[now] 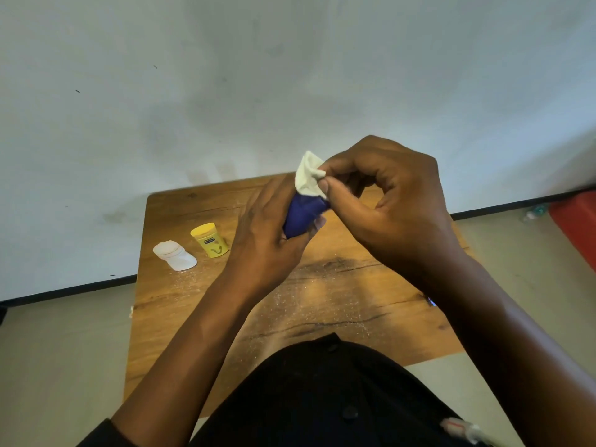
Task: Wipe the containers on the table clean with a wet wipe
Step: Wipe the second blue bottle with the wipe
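My left hand [269,233] grips a dark blue container [303,216] held up above the wooden table [322,301]. Between thumb and forefinger, my right hand [393,201] pinches a white wet wipe [309,174] against the top of the blue container. A yellow container [210,239] stands upright on the left part of the table. Beside it, further left, a white container [174,254] rests near the table's left edge.
The small table stands against a pale wall [290,75], with beige floor on both sides. Fine white specks are scattered over the tabletop. A red object [577,221] lies on the floor at the far right. My dark clothing fills the bottom of the view.
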Demonstrator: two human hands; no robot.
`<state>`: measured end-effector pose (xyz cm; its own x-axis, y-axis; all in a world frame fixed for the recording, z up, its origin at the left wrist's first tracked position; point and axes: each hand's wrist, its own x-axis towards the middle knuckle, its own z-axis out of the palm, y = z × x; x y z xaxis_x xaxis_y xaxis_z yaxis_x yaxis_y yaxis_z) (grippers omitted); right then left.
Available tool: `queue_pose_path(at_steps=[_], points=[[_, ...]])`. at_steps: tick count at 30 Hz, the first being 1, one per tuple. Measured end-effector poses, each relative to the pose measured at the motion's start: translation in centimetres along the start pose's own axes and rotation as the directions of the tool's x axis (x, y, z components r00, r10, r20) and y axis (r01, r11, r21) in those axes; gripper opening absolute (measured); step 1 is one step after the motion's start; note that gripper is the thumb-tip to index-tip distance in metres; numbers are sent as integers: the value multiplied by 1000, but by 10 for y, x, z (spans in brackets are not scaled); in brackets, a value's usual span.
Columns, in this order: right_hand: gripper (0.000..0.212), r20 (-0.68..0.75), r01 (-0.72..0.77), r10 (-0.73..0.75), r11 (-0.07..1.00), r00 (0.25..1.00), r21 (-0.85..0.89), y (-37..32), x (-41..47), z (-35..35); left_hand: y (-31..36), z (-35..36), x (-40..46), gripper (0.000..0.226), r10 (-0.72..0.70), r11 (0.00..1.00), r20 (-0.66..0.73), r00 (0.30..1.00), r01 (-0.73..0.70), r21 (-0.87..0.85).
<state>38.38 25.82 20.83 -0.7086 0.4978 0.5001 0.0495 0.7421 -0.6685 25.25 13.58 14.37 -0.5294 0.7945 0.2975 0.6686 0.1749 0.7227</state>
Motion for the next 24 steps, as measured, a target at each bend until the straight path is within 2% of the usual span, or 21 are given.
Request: queue_pose_path(at_steps=[3, 7, 11, 14, 16, 19, 22, 24], points=[[12, -106, -44, 36, 996, 994, -72, 13, 6, 4, 5, 4, -1, 38, 23, 1000, 74, 997, -24, 5], [12, -298, -30, 4, 996, 954, -83, 22, -3, 7, 6, 5, 2, 34, -138, 988, 54, 989, 141, -66], [10, -209, 95, -118, 989, 971, -114, 18, -15, 22, 11, 4, 2, 53, -197, 972, 82, 977, 206, -113], [13, -185, 100, -128, 983, 974, -151, 22, -18, 34, 14, 4, 2, 64, -222, 964, 105, 969, 235, -123], [14, -183, 114, -141, 982, 973, -151, 22, -21, 37, 13, 2, 1, 57, -213, 959, 110, 971, 229, -168], [15, -111, 146, -163, 978, 980, -148, 17, -30, 41, 10, 1, 1, 34, -212, 935, 112, 971, 235, -265], [14, -61, 166, -176, 976, 983, -139, 17, -30, 40, 11, 0, 1, 35, -225, 931, 126, 966, 251, -263], [13, -111, 132, -145, 985, 983, -113, 20, -23, 35, 17, 1, 1, 33, -215, 933, 145, 966, 247, -262]])
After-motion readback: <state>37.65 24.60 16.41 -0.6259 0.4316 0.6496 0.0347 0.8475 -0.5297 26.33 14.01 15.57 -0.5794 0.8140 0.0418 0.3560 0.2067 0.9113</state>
